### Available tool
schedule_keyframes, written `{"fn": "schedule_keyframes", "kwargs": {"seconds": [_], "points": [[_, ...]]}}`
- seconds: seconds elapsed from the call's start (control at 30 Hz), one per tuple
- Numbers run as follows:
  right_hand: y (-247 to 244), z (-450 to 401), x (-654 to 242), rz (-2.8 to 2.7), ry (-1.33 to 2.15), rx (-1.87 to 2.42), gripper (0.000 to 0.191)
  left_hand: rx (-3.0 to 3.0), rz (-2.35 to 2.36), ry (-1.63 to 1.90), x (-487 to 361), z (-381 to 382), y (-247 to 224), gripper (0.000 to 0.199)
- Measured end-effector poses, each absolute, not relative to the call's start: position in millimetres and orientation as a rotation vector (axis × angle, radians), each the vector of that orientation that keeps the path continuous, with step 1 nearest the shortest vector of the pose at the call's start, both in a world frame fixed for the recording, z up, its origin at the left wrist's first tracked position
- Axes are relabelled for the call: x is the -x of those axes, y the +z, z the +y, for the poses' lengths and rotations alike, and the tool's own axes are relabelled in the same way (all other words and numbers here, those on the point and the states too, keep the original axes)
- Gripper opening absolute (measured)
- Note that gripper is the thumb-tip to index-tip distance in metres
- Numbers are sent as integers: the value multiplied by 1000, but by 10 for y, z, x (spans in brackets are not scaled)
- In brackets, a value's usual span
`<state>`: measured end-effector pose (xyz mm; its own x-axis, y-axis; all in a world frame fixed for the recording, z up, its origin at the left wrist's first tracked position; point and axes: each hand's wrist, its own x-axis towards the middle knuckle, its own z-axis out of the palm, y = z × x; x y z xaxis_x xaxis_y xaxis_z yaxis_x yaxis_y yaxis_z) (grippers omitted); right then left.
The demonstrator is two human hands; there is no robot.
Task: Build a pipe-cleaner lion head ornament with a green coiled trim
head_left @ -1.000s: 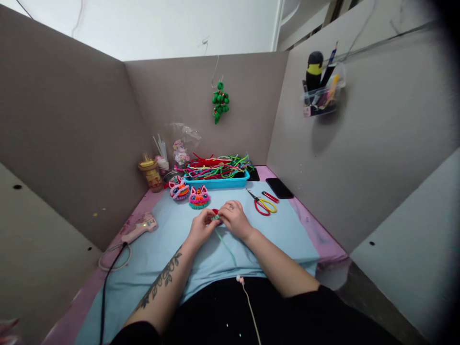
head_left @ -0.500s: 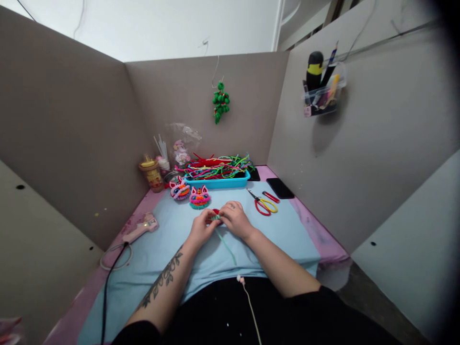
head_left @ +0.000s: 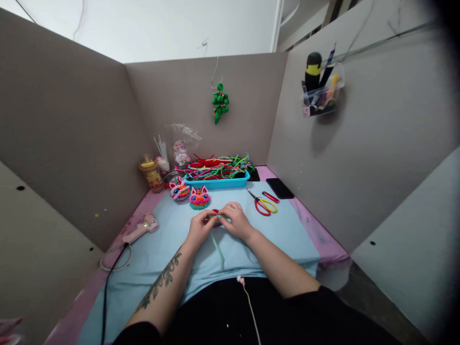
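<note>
Fingers of my left hand (head_left: 199, 228) and right hand (head_left: 235, 221) meet tip to tip, pinching a small red and mint-green piece (head_left: 216, 218) between them, just above the blue cloth (head_left: 172, 258) on the table. A mint-green strip (head_left: 218, 251) trails from below my left hand towards me. Beyond it sit two fuzzy animal faces (head_left: 200, 198), with a blue tray (head_left: 217, 183) of colourful fuzzy stems (head_left: 219, 167) behind. Scissors (head_left: 262, 203) lie open to the right, and a pink glue gun (head_left: 141, 228) lies to the left.

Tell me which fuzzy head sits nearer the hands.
The right head, with the teal lower edge, just beyond the left hand; the other head sits farther left.
</note>
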<state>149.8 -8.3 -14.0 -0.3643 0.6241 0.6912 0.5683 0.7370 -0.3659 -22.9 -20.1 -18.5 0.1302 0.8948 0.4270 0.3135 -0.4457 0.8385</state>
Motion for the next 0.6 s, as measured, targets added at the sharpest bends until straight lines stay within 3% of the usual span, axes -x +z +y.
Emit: {"fn": "schedule_keyframes", "kwargs": {"seconds": [0.3,0.47,0.6], "points": [[-185,-55,-1509,-2059,61,905,10,-1901,1233,1293,234,-195,-188,17],[-198,-31,-1508,-1979,129,978,10,-1785,1207,1362,229,-193,-174,26],[-183,-40,-1507,-1988,176,949,16,-1795,1231,1405,233,-199,-150,17]]}}
